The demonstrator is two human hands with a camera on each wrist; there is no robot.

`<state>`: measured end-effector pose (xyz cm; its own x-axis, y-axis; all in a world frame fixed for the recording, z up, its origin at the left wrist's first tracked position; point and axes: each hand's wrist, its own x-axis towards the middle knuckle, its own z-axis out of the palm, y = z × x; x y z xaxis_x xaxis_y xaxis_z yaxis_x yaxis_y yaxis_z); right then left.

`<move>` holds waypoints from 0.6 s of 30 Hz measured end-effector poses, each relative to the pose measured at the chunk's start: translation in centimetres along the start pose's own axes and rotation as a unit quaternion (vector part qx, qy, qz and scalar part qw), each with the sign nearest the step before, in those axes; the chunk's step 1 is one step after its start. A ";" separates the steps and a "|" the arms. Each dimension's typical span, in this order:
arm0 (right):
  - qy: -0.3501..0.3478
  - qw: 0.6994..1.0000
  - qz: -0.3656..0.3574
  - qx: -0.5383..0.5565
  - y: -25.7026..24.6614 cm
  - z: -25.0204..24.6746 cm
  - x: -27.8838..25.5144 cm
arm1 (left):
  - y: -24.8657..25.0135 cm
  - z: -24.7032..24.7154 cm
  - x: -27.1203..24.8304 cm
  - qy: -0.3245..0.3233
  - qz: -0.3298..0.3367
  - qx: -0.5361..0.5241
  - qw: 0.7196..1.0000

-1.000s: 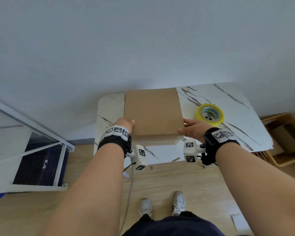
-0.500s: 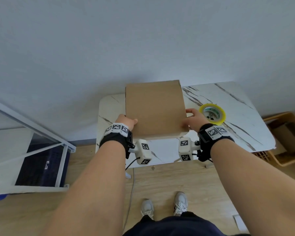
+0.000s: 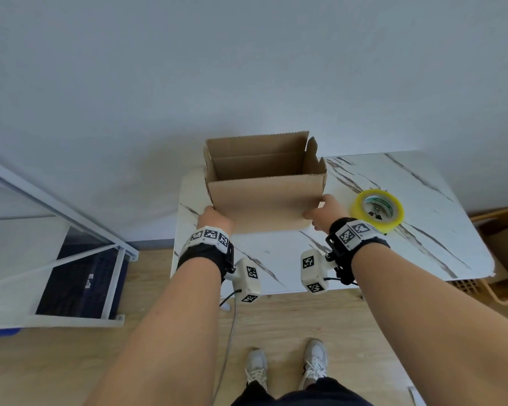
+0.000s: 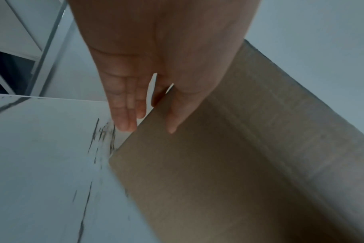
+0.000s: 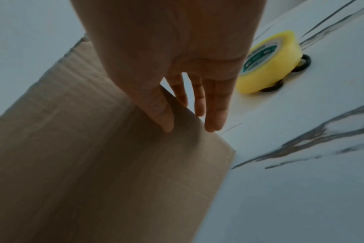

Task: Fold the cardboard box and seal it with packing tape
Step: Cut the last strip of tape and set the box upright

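Cardboard box [image 3: 264,197], opened up — left hand [image 3: 217,219] and right hand [image 3: 323,212] pinching near corners; tape roll [image 3: 377,209] right of box. Square up before folding flaps.

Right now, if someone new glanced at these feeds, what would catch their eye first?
First, the open cardboard box at the far left of the marble table, its top flaps standing up. The left hand and right hand pinch its near lower corners, thumbs on the front panel. Next, the bright yellow tape roll lies flat just right of the box.
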<state>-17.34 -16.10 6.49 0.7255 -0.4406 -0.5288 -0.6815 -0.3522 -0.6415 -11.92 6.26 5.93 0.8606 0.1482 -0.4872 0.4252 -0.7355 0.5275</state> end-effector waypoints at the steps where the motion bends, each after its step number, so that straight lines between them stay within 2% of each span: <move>1: 0.015 1.000 -0.005 0.005 -0.2 0.1 0.4 | 0.0 -0.3 0.1 0.017 0.007 -0.016 1.000; 4: 0.038 0.999 -0.015 0.022 -1.4 0.0 0.9 | 0.4 -0.9 0.5 0.050 0.043 -0.049 0.997; 7: 0.032 0.999 -0.009 0.040 -2.8 0.1 1.6 | 0.8 -1.2 1.5 0.079 0.057 -0.069 0.993; 18: -0.004 0.999 -0.023 0.038 -6.8 1.0 4.7 | 2.9 -3.3 7.0 0.001 0.075 -0.066 0.995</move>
<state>-9.21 -14.95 7.77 0.7563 -0.4191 -0.5024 -0.6390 -0.3083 -0.7047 -3.75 7.28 6.35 0.9176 0.0440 -0.3950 0.3248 -0.6558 0.6815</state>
